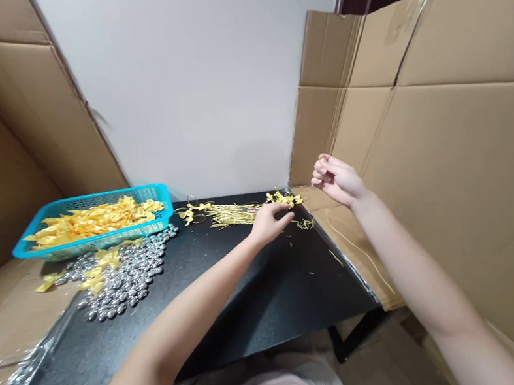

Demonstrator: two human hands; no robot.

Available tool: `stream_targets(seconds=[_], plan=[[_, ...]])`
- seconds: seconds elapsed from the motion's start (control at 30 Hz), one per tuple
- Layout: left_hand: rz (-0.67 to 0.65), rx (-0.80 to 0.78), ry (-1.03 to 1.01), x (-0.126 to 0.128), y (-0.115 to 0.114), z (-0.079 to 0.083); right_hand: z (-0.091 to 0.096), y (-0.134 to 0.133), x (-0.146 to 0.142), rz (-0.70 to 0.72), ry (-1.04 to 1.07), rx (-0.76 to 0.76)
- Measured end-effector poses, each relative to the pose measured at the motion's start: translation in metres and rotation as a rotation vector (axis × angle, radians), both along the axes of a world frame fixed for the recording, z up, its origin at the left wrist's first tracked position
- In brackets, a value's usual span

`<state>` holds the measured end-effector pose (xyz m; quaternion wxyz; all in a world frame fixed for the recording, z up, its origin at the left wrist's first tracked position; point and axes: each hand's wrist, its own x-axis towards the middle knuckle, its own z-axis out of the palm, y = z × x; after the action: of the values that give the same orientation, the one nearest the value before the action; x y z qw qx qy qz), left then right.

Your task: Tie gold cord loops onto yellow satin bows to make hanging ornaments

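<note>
My left hand (269,222) is low over the far part of the black table, its thumb and fingers apart. It is at the right end of a bundle of gold twist ties (231,214), beside a small cluster of yellow ribbon bows (282,198). Whether its fingertips touch them, I cannot tell. Raised to the right, in front of the cardboard, my right hand (338,181) has its fingers curled closed. Anything inside them is hidden or too small to make out. More yellow bows (195,211) lie at the bundle's left end.
A blue plastic basket (163,222) of yellow ribbon pieces (93,220) stands at the back left. Many shiny silver beads (127,278) are spread before it on the black table (255,292). Cardboard walls (474,181) flank both sides. Loose gold wire (306,224) lies near the right edge.
</note>
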<state>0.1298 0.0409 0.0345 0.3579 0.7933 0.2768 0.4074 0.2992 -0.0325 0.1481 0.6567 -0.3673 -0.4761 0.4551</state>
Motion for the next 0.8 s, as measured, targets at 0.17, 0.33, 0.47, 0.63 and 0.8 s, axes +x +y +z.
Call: stream_targets(seconds=[0.17,0.33,0.47,0.63,0.8], plan=[[0.008,-0.143,-0.336,-0.031,-0.009,0.036,-0.014,0.006,-0.057,0.114,-0.012,-0.011],[0.003,-0.263,-0.514,-0.074,-0.015,0.042,-0.039,0.015,-0.113,0.221,-0.019,-0.008],[-0.014,-0.347,-0.61,-0.102,-0.015,0.037,-0.048,0.023,-0.142,0.299,-0.023,-0.029],[0.003,-0.487,-0.741,-0.118,-0.014,0.034,-0.056,0.032,-0.161,0.378,-0.022,-0.078],[0.055,-0.656,-0.954,-0.141,-0.008,0.045,-0.077,0.028,-0.16,0.449,-0.058,-0.176]])
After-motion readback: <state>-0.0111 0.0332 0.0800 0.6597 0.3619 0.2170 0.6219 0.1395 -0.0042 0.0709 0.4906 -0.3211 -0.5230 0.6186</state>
